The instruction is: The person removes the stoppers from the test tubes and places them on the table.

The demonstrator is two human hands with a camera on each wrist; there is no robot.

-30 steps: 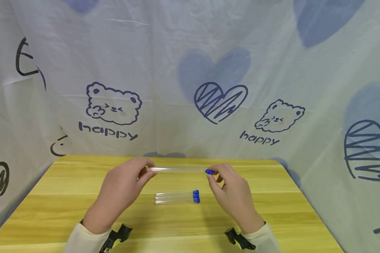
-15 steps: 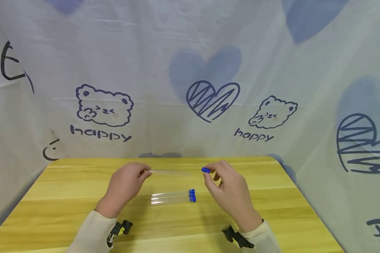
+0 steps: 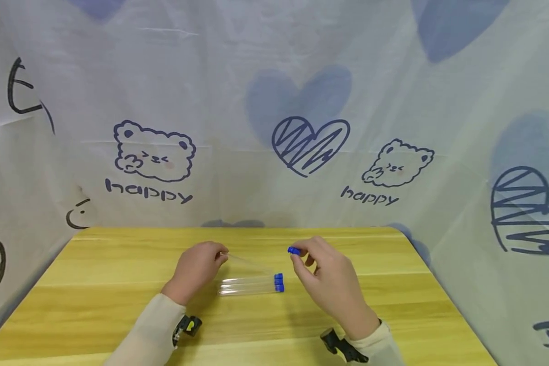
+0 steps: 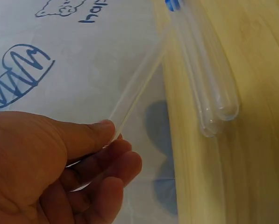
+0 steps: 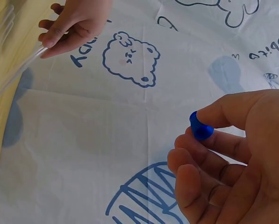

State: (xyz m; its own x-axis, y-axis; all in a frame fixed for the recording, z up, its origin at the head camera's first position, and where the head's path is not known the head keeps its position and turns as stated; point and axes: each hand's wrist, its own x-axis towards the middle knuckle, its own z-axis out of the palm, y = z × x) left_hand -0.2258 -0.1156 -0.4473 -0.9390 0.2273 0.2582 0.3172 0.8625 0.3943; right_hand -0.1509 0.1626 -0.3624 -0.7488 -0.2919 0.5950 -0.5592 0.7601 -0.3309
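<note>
My left hand (image 3: 199, 269) pinches one end of a clear test tube (image 4: 141, 81) between thumb and forefinger. Its far end, without a cap, slants down toward the capped tubes on the table. Between thumb and forefinger of my right hand (image 3: 331, 279) is a blue cap (image 5: 201, 127), held apart from any tube. Below and between the hands, a few capped test tubes (image 3: 248, 286) lie side by side on the wooden table, their blue caps (image 3: 279, 282) pointing right. In the left wrist view their rounded ends are close by.
The wooden table (image 3: 96, 300) ends at a back edge, behind which hangs a pale cloth (image 3: 238, 168) printed with hearts and bears. The cloth also closes off both sides. A black wrist camera (image 3: 343, 346) is strapped at each sleeve.
The blue cap has come off the tube and stays in my right hand. My left hand has moved the tube away from it, tilting the uncapped end down toward the tubes lying on the table.
</note>
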